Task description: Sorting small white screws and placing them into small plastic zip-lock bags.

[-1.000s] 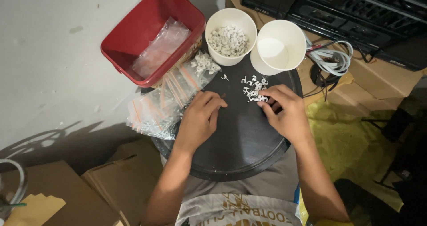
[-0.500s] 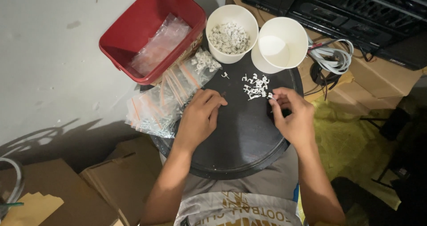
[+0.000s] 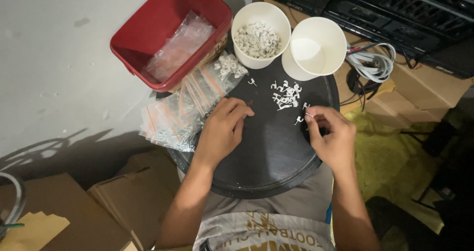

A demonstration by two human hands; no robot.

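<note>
Small white cable clip (image 3: 307,114) pinched by R hand (image 3: 332,141) fingertips over black round tray (image 3: 266,167); L hand (image 3: 222,130) curled, nothing gripped, rested on tray.

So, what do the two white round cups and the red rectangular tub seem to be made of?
White round cups: probably paper, matte walls with a thin rolled rim.
Red rectangular tub: probably plastic, smooth and slightly glossy, with rounded moulded corners.

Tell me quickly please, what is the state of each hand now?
Left hand: fingers loosely curled, resting on the round black tray, holding nothing visible.
Right hand: fingers pinched together near a small white clip; whether they hold one cannot be told.
</note>
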